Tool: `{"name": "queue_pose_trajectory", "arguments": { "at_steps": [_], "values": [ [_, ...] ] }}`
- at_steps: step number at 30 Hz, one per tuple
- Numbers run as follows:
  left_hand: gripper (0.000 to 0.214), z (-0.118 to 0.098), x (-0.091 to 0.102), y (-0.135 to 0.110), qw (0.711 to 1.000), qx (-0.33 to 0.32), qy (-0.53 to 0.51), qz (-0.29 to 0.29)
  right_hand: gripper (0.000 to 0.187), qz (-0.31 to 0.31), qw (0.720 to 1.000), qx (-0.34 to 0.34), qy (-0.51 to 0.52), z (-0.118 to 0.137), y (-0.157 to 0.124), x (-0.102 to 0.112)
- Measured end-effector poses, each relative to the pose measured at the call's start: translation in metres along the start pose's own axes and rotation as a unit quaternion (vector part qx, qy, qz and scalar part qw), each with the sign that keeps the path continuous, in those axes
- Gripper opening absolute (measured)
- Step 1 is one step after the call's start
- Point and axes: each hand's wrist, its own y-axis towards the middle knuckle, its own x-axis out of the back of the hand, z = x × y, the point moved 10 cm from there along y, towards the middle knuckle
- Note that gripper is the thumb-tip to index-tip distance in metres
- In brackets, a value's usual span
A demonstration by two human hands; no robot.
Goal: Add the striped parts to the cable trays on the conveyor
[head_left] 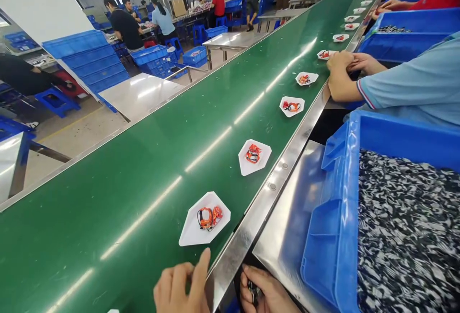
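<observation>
My left hand [183,284] is over the green conveyor belt [143,169], its index finger stretched out and the other fingers bent, with nothing visible in it. Just beyond that fingertip lies a white angular tray [190,230] bearing small orange, red and black pieces [210,218]. Below the belt's metal edge, my right hand [268,290] is closed around small dark pieces [254,292], whose exact kind I cannot make out. To its right stands a blue bin [347,217] filled with small black-and-white pieces [406,231].
Further white trays [264,163] with similar contents line the belt's right side. A metal rail [268,195] borders it. A co-worker's hands [341,71] reach over that rail, near another blue bin [424,20]. Metal tables [140,90] and stacked blue crates [89,59] stand left.
</observation>
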Motion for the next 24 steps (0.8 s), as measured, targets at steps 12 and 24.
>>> {"name": "queue_pose_trajectory", "arguments": {
  "at_steps": [12, 24],
  "values": [
    [0.039, 0.031, -0.021, 0.009, 0.985, -0.017, 0.093, 0.148, 0.035, -0.031, 0.999, -0.011, 0.018, 0.0, -0.005, 0.0],
    [0.021, 0.076, 0.037, -0.012, 0.986, 0.135, 0.088, 0.049, 0.028, -0.048, 0.999, -0.009, -0.009, -0.002, -0.012, 0.001]
  ]
}}
